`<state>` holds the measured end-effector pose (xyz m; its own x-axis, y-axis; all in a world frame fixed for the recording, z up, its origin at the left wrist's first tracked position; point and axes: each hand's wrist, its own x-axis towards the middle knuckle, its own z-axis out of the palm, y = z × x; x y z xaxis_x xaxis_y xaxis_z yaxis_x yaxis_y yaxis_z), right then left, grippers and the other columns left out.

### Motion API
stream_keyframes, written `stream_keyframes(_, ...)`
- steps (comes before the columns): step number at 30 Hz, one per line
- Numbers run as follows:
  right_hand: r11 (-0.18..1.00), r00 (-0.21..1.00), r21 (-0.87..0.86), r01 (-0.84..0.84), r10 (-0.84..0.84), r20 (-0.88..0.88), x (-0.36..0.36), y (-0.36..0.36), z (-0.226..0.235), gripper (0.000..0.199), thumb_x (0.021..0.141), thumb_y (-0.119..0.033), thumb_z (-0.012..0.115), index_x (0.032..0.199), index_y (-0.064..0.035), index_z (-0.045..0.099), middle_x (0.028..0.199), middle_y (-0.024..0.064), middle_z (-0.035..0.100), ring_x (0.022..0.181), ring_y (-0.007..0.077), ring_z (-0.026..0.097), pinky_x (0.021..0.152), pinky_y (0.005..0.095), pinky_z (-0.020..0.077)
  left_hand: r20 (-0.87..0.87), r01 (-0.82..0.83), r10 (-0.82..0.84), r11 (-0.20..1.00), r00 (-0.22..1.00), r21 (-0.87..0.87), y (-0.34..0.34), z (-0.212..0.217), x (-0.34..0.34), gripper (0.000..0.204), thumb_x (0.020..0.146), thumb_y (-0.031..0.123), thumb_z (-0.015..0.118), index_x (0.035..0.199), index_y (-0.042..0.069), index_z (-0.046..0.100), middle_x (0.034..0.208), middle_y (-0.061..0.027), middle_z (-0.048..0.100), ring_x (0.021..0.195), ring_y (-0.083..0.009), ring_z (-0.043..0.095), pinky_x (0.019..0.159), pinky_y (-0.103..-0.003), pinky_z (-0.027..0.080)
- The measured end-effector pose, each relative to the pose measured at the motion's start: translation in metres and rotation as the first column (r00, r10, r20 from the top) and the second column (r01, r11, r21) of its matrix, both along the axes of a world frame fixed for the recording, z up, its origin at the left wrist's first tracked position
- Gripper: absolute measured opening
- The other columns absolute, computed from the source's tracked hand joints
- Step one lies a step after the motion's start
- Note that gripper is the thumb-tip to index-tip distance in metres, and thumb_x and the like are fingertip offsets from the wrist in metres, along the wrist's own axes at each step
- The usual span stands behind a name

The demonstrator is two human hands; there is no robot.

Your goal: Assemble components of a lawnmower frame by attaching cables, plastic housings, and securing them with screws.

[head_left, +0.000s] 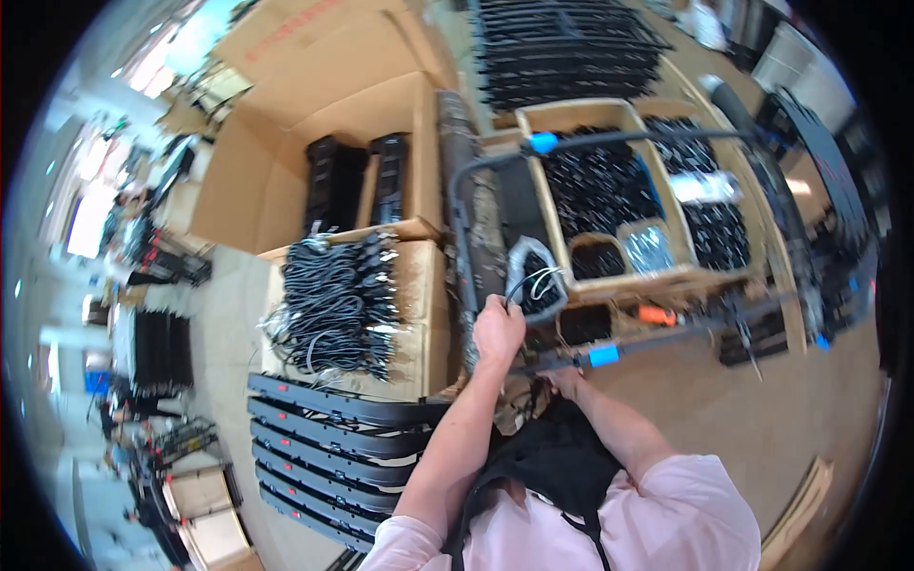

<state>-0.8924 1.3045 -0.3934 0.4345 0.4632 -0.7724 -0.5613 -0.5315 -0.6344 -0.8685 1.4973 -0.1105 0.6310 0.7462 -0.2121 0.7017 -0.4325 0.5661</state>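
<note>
My left hand (pixel 500 328) is closed in a fist-like grip at the near left corner of a black tubular frame (pixel 455 224). A thin cable (pixel 536 278) with black and white strands curves up out of its fingers, over a clear plastic bag (pixel 529 255) of small black parts. My right hand (pixel 567 381) is just under the frame's near bar, close to a blue wrap (pixel 603 356) on that bar. Its fingers are mostly hidden, so its grip does not show. A second blue wrap (pixel 543 143) sits on the frame's far bar.
Left of the frame, bundled dark cables (pixel 333 305) lie on a cardboard box (pixel 424 333). Behind them stands a large open carton (pixel 257 190). Black curved panels (pixel 343 447) are stacked at near left. Beneath the frame, a wooden bin (pixel 614 107) holds many small black parts beside an orange tool (pixel 657 314).
</note>
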Motion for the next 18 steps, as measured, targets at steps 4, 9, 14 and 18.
stream_keyframes(4, 0.992, 0.999, 0.12, -0.046, 0.047, -0.005, 0.021, 0.03, 0.006, 0.039, 0.097, -0.043, 0.064, 0.074, -0.0112, 0.066, 0.066, 0.0032, 0.062, 0.049, 0.0151, 0.053, 0.043, 0.035, 0.0423, 0.105, -0.147, 0.143, 0.989, 0.984, 0.032, 0.02, 0.022, 0.008, 0.035, 0.103, 0.027, 0.061, 0.129, 0.003, 0.057, 0.115, -0.0283, 0.071, 0.101, -0.0497, 0.07, 0.088, -0.056, 0.055)
stream_keyframes(9, 0.956, 0.988, 0.25, -0.151, 0.151, 0.018, 0.033, -0.038, 0.008, 0.03, 0.098, -0.035, 0.063, 0.082, -0.0104, 0.066, 0.073, 0.0027, 0.063, 0.059, 0.0152, 0.057, 0.051, 0.0337, 0.0462, 0.229, -0.051, -0.026, 0.945, 0.973, 0.324, 0.067, 0.055, 0.01, 0.041, 0.1, 0.022, 0.069, 0.135, 0.003, 0.058, 0.119, -0.0233, 0.065, 0.101, -0.0428, 0.069, 0.086, -0.051, 0.056)
stream_keyframes(14, 0.934, 0.983, 0.31, -0.178, 0.157, 0.091, 0.04, -0.09, 0.021, 0.021, 0.099, -0.028, 0.061, 0.089, -0.0097, 0.066, 0.081, 0.0022, 0.065, 0.07, 0.0153, 0.061, 0.06, 0.0324, 0.0502, 0.352, -0.162, 0.038, 0.931, 0.935, 0.328, 0.147, 0.073, 0.06, 0.021, 0.1, 0.02, 0.066, 0.114, 0.004, 0.071, 0.107, -0.0195, 0.069, 0.097, -0.0398, 0.069, 0.084, -0.049, 0.055)
stream_keyframes(18, 0.921, 0.992, 0.386, -0.055, 0.095, -0.087, 0.057, -0.137, 0.067, 0.012, 0.098, -0.016, 0.061, 0.106, -0.0093, 0.066, 0.089, 0.0014, 0.065, 0.081, 0.0162, 0.063, 0.072, 0.0327, 0.0528, 0.212, -0.123, 0.003, 0.821, 0.977, 0.557, 0.271, 0.068, 0.076, 0.02, 0.096, 0.025, 0.07, 0.104, 0.007, 0.075, 0.103, -0.0152, 0.071, 0.095, -0.0343, 0.069, 0.085, -0.046, 0.056)
